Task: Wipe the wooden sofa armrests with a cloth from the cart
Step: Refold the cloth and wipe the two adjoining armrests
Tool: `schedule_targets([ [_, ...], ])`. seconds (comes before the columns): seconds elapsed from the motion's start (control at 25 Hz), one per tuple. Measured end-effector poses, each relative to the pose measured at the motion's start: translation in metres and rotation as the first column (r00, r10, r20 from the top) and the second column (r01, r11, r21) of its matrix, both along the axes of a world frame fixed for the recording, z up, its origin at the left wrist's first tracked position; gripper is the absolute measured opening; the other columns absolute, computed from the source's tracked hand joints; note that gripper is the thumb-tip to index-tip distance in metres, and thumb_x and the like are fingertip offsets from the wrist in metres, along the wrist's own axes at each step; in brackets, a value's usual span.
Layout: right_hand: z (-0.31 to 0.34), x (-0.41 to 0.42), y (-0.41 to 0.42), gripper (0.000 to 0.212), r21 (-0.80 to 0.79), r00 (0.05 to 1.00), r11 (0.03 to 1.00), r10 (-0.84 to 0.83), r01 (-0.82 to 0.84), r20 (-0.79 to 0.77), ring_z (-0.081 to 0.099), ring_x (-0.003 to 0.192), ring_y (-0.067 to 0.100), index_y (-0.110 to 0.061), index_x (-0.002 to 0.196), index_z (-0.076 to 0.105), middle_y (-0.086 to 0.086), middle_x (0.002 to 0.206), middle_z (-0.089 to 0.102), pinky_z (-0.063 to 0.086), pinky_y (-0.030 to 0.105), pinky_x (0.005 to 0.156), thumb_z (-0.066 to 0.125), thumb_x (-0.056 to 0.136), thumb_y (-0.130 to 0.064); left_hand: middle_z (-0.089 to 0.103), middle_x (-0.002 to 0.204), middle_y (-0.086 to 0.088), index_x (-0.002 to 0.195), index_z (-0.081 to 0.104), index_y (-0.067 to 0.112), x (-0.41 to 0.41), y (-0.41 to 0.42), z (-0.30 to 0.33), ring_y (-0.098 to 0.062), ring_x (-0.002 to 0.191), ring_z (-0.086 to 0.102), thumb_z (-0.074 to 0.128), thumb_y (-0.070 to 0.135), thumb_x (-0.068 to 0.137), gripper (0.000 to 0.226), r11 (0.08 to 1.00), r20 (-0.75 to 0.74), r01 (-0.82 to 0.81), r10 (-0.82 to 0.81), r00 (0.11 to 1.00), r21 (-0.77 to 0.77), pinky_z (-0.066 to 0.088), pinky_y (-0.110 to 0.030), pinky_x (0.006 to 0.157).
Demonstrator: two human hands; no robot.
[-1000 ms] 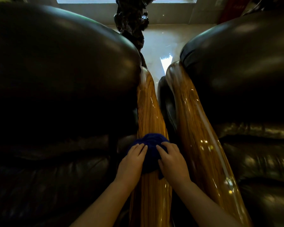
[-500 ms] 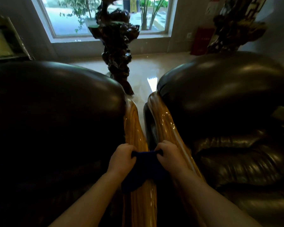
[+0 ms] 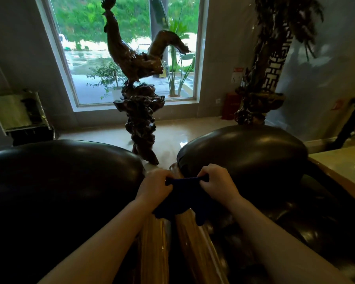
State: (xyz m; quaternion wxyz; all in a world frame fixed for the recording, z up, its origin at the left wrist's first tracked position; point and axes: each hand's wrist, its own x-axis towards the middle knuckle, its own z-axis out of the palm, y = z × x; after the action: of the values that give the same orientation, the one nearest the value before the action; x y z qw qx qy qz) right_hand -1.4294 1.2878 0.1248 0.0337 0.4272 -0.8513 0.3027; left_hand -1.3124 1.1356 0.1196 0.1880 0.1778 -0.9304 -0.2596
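A dark blue cloth (image 3: 182, 199) is stretched between my two hands above the gap between two glossy wooden armrests. My left hand (image 3: 155, 186) grips its left end and my right hand (image 3: 217, 185) grips its right end, both fists closed. The left armrest (image 3: 154, 249) and the right armrest (image 3: 201, 253) run side by side toward me under my forearms. The cloth hangs down and hides the far part of both armrests.
Two dark leather sofas flank the armrests: the left sofa back (image 3: 59, 173), the right sofa back (image 3: 244, 154). A carved wooden rooster sculpture (image 3: 139, 95) stands on the shiny floor before a window. Another tall carving (image 3: 260, 95) stands at the right.
Both hands went from pressing the bunched cloth flat on the left armrest to gripping its ends and lifting it up and away. The view has tilted up toward the window.
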Motion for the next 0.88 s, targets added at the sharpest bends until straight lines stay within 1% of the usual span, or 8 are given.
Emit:
schedule_targets([
  [0.12, 0.016, -0.009, 0.024, 0.007, -0.04, 0.999, 0.999, -0.001, -0.001, -0.04, 0.052, 0.073, 0.012, -0.013, 0.08, 0.068, -0.001, 0.08, 0.056, 0.037, 0.019, 0.064, 0.066, 0.075, -0.008, 0.063, 0.093, -0.008, 0.089, 0.068, 0.013, -0.003, 0.027, 0.02, -0.019, 0.087, 0.057, 0.061, 0.009, 0.078, 0.014, 1.0, -0.024, -0.006, 0.005, 1.0, -0.023, 0.049, -0.033, 0.081],
  [0.24, 0.019, -0.021, 0.082, 0.007, -0.049, 0.996, 0.996, 0.07, -0.073, -0.057, 0.048, 0.069, 0.009, -0.014, 0.077, 0.067, -0.006, 0.075, 0.051, 0.031, 0.013, 0.057, 0.066, 0.074, -0.008, 0.064, 0.089, -0.011, 0.086, 0.068, 0.012, -0.002, 0.098, 0.025, -0.023, 0.086, 0.059, 0.06, 0.007, 0.075, 0.014, 0.996, -0.084, -0.071, 0.067, 0.994, -0.054, 0.05, -0.037, 0.081],
  [0.28, 0.013, -0.023, 0.105, 0.008, -0.042, 0.993, 0.994, 0.102, -0.104, -0.055, 0.047, 0.067, 0.008, -0.014, 0.076, 0.067, -0.008, 0.074, 0.049, 0.03, 0.012, 0.055, 0.066, 0.074, -0.007, 0.065, 0.089, -0.012, 0.086, 0.069, 0.01, -0.002, 0.125, 0.02, -0.024, 0.086, 0.059, 0.061, 0.007, 0.075, 0.015, 0.993, -0.084, -0.106, 0.101, 0.991, -0.057, 0.049, -0.039, 0.082],
  [0.36, 0.001, -0.021, 0.131, 0.008, -0.046, 0.991, 0.99, 0.131, -0.132, -0.034, 0.047, 0.066, 0.007, -0.014, 0.076, 0.066, -0.007, 0.074, 0.049, 0.031, 0.011, 0.055, 0.066, 0.074, -0.007, 0.066, 0.09, -0.012, 0.087, 0.069, 0.007, 0.002, 0.152, 0.008, -0.024, 0.087, 0.06, 0.061, 0.006, 0.074, 0.015, 0.988, -0.069, -0.147, 0.144, 0.987, -0.039, 0.049, -0.041, 0.083],
  [0.44, -0.019, -0.017, 0.156, 0.007, -0.033, 0.989, 0.988, 0.149, -0.149, -0.003, 0.048, 0.067, 0.006, -0.015, 0.077, 0.066, -0.007, 0.076, 0.051, 0.032, 0.011, 0.056, 0.066, 0.075, -0.008, 0.065, 0.092, -0.008, 0.088, 0.069, 0.01, 0.008, 0.178, -0.014, -0.019, 0.086, 0.058, 0.061, 0.007, 0.075, 0.015, 0.986, -0.05, -0.168, 0.168, 0.985, -0.008, 0.05, -0.035, 0.08],
  [0.6, -0.073, -0.009, 0.199, 0.006, -0.017, 0.982, 0.985, 0.171, -0.17, 0.079, 0.05, 0.07, 0.003, -0.018, 0.081, 0.064, -0.008, 0.08, 0.053, 0.035, 0.012, 0.058, 0.065, 0.079, -0.011, 0.057, 0.089, 0.006, 0.091, 0.066, 0.018, 0.017, 0.219, -0.072, -0.007, 0.083, 0.054, 0.062, 0.012, 0.079, 0.014, 0.986, 0.0, -0.162, 0.162, 0.987, 0.034, 0.043, -0.017, 0.072],
  [0.64, -0.09, -0.006, 0.208, 0.007, -0.006, 0.981, 0.985, 0.171, -0.171, 0.095, 0.051, 0.072, 0.004, -0.018, 0.082, 0.064, -0.007, 0.082, 0.054, 0.037, 0.012, 0.059, 0.065, 0.079, -0.011, 0.055, 0.088, 0.008, 0.091, 0.065, 0.019, 0.02, 0.228, -0.09, -0.006, 0.083, 0.054, 0.062, 0.012, 0.08, 0.014, 0.986, 0.013, -0.157, 0.156, 0.988, 0.062, 0.042, -0.015, 0.071],
  [0.88, -0.194, 0.012, 0.253, 0.009, 0.122, 0.976, 0.985, 0.098, -0.124, 0.195, 0.051, 0.074, 0.003, -0.018, 0.085, 0.063, -0.007, 0.086, 0.054, 0.041, 0.013, 0.06, 0.063, 0.08, -0.011, 0.055, 0.097, 0.012, 0.098, 0.062, 0.024, 0.04, 0.284, -0.196, -0.002, 0.091, 0.053, 0.061, 0.015, 0.081, 0.019, 0.967, 0.143, -0.159, 0.132, 0.981, 0.201, 0.047, -0.021, 0.082],
])
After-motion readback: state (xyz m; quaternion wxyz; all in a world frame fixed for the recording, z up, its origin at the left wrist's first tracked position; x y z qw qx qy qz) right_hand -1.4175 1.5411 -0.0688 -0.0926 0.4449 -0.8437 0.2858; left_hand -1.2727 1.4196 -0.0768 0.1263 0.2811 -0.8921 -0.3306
